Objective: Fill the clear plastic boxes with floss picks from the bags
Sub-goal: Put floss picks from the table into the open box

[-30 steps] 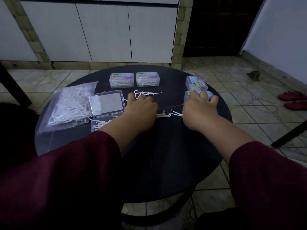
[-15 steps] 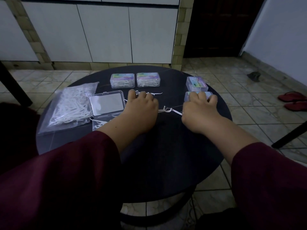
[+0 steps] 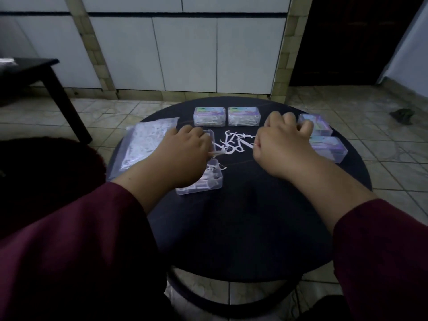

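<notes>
Floss picks (image 3: pixel 234 144) are scattered mid-bench (image 3: pixel 243 216) between a bag (image 3: pixel 143 144) (left), an open clear box (image 3: pixel 203 179) and four closed boxes. Some are pinched by the left hand (image 3: pixel 183 156); the right hand (image 3: pixel 282 147) is curled, its grasp hidden.

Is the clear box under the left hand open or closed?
Open: the clear box shows floss picks inside, its lid swung back flat.

Your one head-worn camera looks forward and down, close over the round table (image 3: pixel 243 228), toward white cabinets (image 3: pixel 185 54) beyond
</notes>
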